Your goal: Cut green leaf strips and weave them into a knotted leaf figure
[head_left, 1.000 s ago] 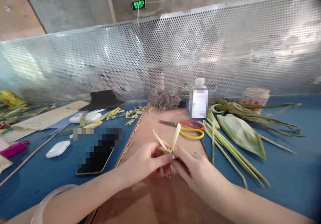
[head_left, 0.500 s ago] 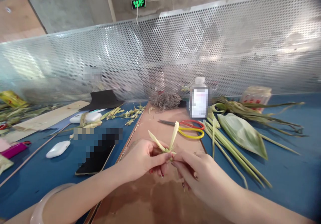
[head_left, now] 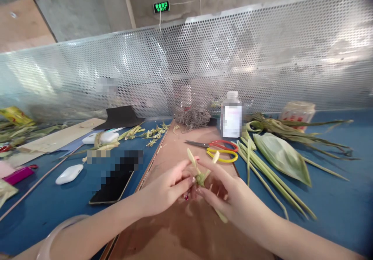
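- The fingers of the left hand and of the right hand meet at one spot and pinch a small folded palm-leaf piece between their tips, held just above the brown board.
- Hard to make out: the knot at the middle of the leaf piece is blurred and partly covered by fingertips. One pale strip sticks up above the left fingertips, another above the right, and a third trails down below the right palm.
- The left wrist, with a pale bangle, is cut off at the bottom edge.
- Just beyond the fingers lie scissors with one red and one yellow handle; farther on are a tangle of grey cord and a white bottle with its label blurred out.
- To the right of the fingers, long green leaf strips and a broad green leaf lie on the blue tabletop.
- To the left of the fingers lie a dark phone, a white earbud case and small leaf trimmings.
- A perforated metal screen closes off the bench behind everything.
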`<state>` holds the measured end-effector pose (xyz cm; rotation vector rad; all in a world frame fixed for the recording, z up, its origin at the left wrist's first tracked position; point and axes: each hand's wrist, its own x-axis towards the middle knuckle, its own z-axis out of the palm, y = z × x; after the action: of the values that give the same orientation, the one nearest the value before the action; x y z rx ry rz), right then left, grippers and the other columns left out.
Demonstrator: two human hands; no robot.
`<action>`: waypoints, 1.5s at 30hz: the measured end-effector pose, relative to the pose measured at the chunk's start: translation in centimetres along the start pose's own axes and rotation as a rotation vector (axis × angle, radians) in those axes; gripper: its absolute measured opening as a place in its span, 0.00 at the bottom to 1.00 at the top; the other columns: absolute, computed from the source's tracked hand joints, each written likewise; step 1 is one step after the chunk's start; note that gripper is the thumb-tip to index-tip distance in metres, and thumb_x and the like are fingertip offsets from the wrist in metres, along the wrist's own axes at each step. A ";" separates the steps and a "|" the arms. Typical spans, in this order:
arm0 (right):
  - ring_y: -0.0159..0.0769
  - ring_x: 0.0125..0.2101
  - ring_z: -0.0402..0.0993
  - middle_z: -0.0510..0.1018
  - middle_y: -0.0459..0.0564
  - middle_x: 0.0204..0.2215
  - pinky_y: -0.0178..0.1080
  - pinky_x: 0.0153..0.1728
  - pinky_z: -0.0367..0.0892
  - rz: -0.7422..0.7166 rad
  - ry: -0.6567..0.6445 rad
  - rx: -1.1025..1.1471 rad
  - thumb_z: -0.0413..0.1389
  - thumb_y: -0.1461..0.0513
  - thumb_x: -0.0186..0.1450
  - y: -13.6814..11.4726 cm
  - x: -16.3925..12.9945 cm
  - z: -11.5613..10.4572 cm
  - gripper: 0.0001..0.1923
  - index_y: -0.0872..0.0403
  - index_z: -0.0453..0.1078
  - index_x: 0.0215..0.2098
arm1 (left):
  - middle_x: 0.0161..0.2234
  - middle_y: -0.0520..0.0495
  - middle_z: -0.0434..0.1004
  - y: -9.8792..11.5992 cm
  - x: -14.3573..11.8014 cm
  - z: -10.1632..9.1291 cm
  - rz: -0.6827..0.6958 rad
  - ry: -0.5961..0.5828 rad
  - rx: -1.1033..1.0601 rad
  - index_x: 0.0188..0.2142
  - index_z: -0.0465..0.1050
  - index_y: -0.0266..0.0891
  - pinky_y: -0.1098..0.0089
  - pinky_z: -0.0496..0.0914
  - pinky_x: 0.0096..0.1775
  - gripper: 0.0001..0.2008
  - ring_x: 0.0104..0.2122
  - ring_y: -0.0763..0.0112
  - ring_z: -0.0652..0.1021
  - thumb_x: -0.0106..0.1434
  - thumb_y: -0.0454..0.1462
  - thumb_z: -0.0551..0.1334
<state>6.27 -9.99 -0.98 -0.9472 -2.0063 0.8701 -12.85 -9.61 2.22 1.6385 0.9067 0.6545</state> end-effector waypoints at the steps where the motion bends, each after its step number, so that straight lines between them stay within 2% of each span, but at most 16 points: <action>1: 0.28 0.18 0.66 0.71 0.40 0.21 0.30 0.19 0.62 0.040 -0.017 0.043 0.54 0.61 0.64 -0.1 0.1 0.1 0.23 0.49 0.58 0.57 | 0.31 0.51 0.69 -0.1 -0.1 0.1 0.031 -0.008 0.002 0.60 0.51 0.40 0.71 0.63 0.33 0.22 0.29 0.75 0.68 0.68 0.39 0.52; 3: 0.27 0.17 0.66 0.69 0.40 0.20 0.30 0.18 0.62 0.127 -0.065 0.168 0.52 0.58 0.65 -0.2 0.3 0.3 0.15 0.51 0.64 0.49 | 0.32 0.51 0.69 -0.3 -0.3 0.3 0.073 0.000 0.032 0.64 0.36 0.43 0.69 0.64 0.36 0.30 0.31 0.74 0.69 0.68 0.37 0.51; 6: 0.26 0.17 0.67 0.69 0.41 0.21 0.28 0.15 0.63 0.224 -0.106 0.352 0.51 0.55 0.65 -0.4 0.4 0.5 0.10 0.53 0.66 0.40 | 0.33 0.51 0.69 -0.4 -0.6 0.5 0.084 0.007 0.086 0.65 0.23 0.43 0.66 0.64 0.40 0.36 0.33 0.72 0.70 0.69 0.36 0.50; 11: 0.26 0.16 0.67 0.71 0.41 0.20 0.28 0.16 0.65 0.218 -0.046 0.419 0.52 0.54 0.65 -0.9 0.1 0.4 0.11 0.54 0.64 0.33 | 0.34 0.49 0.72 0.2 -0.9 0.8 0.080 -0.002 0.122 0.63 0.15 0.45 0.64 0.65 0.41 0.38 0.34 0.71 0.71 0.69 0.36 0.49; 17: 0.27 0.15 0.67 0.74 0.43 0.20 0.30 0.16 0.66 0.194 -0.011 0.448 0.53 0.52 0.64 -0.8 0.0 0.3 0.13 0.54 0.67 0.35 | 0.30 0.51 0.71 0.4 -1.0 0.8 0.101 -0.021 0.120 0.63 0.12 0.44 0.67 0.66 0.36 0.40 0.30 0.72 0.70 0.69 0.37 0.49; 21: 0.28 0.15 0.67 0.74 0.43 0.19 0.30 0.15 0.66 0.209 0.012 0.501 0.54 0.51 0.63 -0.8 0.0 0.3 0.13 0.53 0.67 0.35 | 0.30 0.50 0.70 0.4 -1.1 0.6 0.096 -0.043 0.131 0.64 0.17 0.43 0.68 0.66 0.36 0.38 0.31 0.72 0.70 0.69 0.37 0.49; 26: 0.27 0.14 0.66 0.72 0.42 0.16 0.30 0.15 0.67 0.192 0.019 0.508 0.54 0.51 0.63 -1.3 -0.2 -0.1 0.13 0.53 0.68 0.35 | 0.31 0.50 0.70 0.8 -1.4 0.3 0.058 -0.082 0.134 0.66 0.29 0.43 0.67 0.66 0.36 0.32 0.31 0.71 0.70 0.69 0.38 0.49; 31: 0.28 0.15 0.66 0.71 0.41 0.17 0.30 0.17 0.68 0.189 -0.018 0.433 0.54 0.54 0.63 -1.2 -0.1 -0.3 0.11 0.52 0.69 0.40 | 0.31 0.50 0.70 1.2 -1.4 0.2 0.004 -0.116 0.112 0.64 0.46 0.43 0.67 0.66 0.39 0.25 0.33 0.72 0.71 0.69 0.38 0.49; 34: 0.28 0.16 0.66 0.71 0.41 0.19 0.30 0.17 0.68 0.196 -0.044 0.384 0.55 0.57 0.63 -1.1 0.0 -0.3 0.12 0.51 0.68 0.43 | 0.32 0.48 0.72 1.0 -1.0 0.1 -0.018 -0.117 0.054 0.63 0.51 0.43 0.67 0.67 0.39 0.25 0.33 0.71 0.73 0.67 0.37 0.52; 38: 0.27 0.16 0.65 0.71 0.40 0.21 0.30 0.17 0.67 0.168 -0.077 0.343 0.54 0.59 0.63 -1.3 -0.1 -0.1 0.10 0.50 0.67 0.43 | 0.38 0.44 0.75 0.9 -0.5 0.0 0.009 -0.002 0.053 0.59 0.60 0.44 0.68 0.68 0.36 0.22 0.34 0.68 0.75 0.66 0.42 0.53; 41: 0.26 0.15 0.64 0.67 0.40 0.19 0.29 0.17 0.63 0.140 -0.107 0.284 0.51 0.58 0.65 -1.5 -0.3 0.4 0.06 0.52 0.68 0.37 | 0.39 0.44 0.77 0.8 -0.3 0.0 0.029 0.131 0.190 0.53 0.70 0.44 0.68 0.68 0.39 0.19 0.36 0.67 0.75 0.65 0.46 0.54; 45: 0.26 0.15 0.64 0.67 0.40 0.18 0.30 0.17 0.61 0.136 -0.061 0.260 0.49 0.57 0.66 -1.6 -0.4 1.0 0.09 0.53 0.65 0.32 | 0.39 0.45 0.79 0.7 -0.3 0.2 0.099 0.273 0.382 0.41 0.79 0.42 0.69 0.68 0.42 0.16 0.40 0.63 0.76 0.64 0.46 0.56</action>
<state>5.09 -11.33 -0.35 -0.9243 -1.8388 1.2144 -12.68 -10.11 2.87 1.9732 1.2101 0.8254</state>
